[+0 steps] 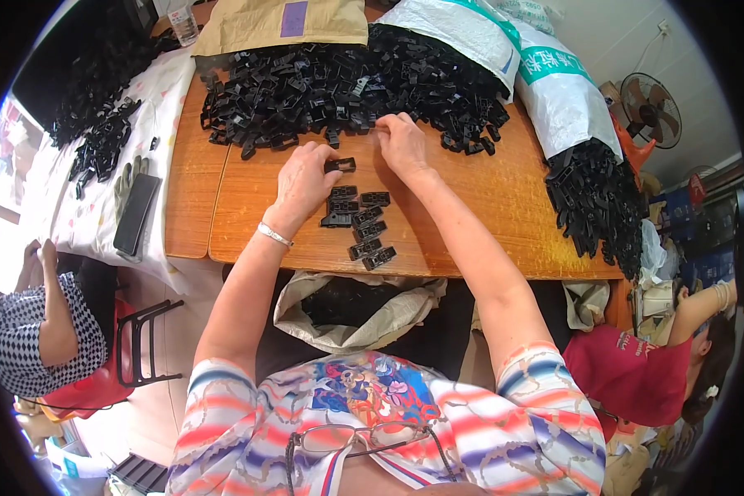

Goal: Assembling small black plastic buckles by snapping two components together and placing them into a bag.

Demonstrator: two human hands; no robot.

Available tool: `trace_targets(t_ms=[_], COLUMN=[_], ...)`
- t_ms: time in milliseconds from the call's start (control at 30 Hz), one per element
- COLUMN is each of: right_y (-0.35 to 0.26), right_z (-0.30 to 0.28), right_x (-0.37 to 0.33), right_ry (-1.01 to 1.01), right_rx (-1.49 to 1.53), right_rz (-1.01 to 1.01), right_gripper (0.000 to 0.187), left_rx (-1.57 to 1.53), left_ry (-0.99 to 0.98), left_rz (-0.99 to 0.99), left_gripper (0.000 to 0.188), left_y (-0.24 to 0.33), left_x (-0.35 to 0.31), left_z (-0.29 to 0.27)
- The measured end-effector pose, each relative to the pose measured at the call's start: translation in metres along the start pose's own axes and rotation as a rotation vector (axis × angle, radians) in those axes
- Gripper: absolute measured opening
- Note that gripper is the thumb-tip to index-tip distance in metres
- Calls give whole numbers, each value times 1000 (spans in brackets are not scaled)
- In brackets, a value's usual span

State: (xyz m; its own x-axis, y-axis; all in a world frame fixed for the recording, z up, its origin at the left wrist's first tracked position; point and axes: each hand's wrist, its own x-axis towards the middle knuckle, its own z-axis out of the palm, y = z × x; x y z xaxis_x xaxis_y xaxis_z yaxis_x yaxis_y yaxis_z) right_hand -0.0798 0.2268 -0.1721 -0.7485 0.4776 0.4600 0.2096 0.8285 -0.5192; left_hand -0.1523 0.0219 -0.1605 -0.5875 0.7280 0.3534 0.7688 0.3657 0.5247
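Black rectangular plastic parts with openings are spread before me. My left hand (304, 179) pinches one black plastic part (340, 165) just above the wooden table (488, 207). My right hand (403, 149) reaches to the near edge of a large heap of the same parts (306, 87). Its thumb and fingers are drawn together there; whatever lies between them is too small to make out. Between my forearms, several parts lie in two loose columns, one part (375, 199) heading the right column.
A brown paper sack (281, 23) and white woven sacks (558, 91) spill black parts onto the table. An open sack (355, 335) sits at my lap. A black case (137, 215) lies on the left cloth. People (50, 322) sit to both sides; a fan (649, 107) stands right.
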Motion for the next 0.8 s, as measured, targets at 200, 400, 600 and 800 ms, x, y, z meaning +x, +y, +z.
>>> trace_targets(t_ms=[200,400,600,800], right_y=[-17,-23,5,12], right_z=[9,5,-17,-20], right_x=[8,-1,6,4], right_ry=[-147,-192,26,-64], right_rx=[-120,-62,-174,-283], right_rz=[-57,-153,-72,-62], right_gripper=[29,29,28,28], left_rx=[-199,-213,-185,-223], left_ry=[-94,-41,-24,-31], left_rz=[-111,-83,-57,-66], left_gripper=[32,30,28,27], left_y=[-6,-11,-8,-8], left_x=[2,-4,-3,-2], left_z=[1,3,2,6])
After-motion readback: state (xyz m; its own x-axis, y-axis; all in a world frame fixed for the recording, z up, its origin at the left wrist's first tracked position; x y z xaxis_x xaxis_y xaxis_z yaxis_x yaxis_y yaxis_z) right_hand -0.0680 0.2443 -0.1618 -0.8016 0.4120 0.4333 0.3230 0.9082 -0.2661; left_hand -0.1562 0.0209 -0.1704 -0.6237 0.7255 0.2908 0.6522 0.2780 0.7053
